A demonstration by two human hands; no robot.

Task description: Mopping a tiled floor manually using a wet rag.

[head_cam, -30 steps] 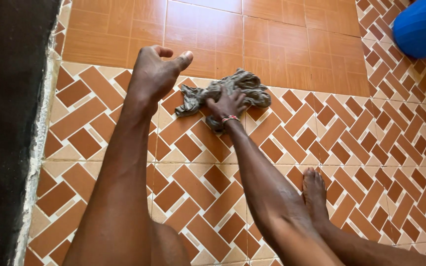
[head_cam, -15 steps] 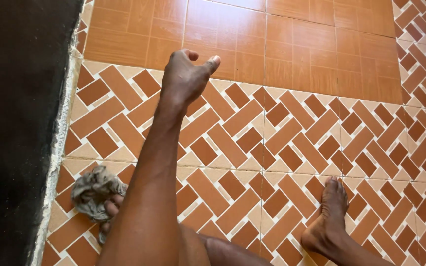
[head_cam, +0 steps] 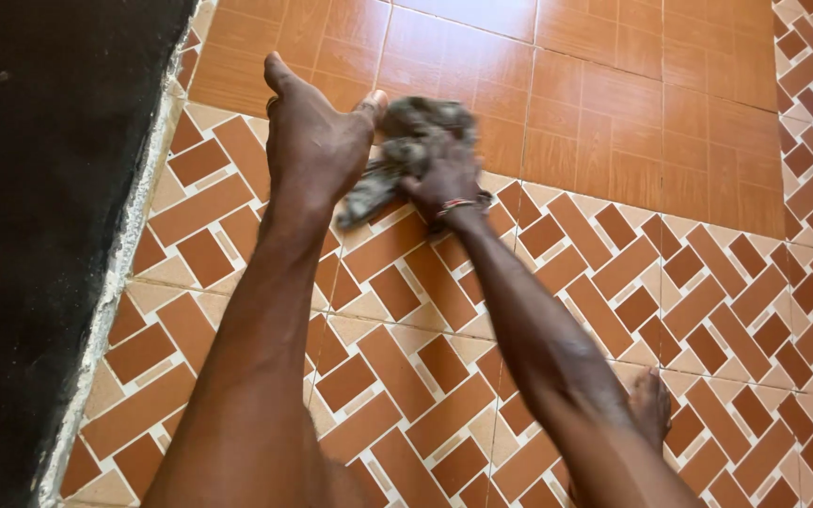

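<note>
now right hand presses rag

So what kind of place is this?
Probably a tiled floor inside a home, seen from low down. Brown herringbone floor tiles meet plainer orange tiles, the right hand presses a grey rag on them, and a bare foot rests nearby.

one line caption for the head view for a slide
Right hand presses a crumpled grey cloth rag onto the orange-brown tiled floor; left hand is braced flat beside it.
</note>
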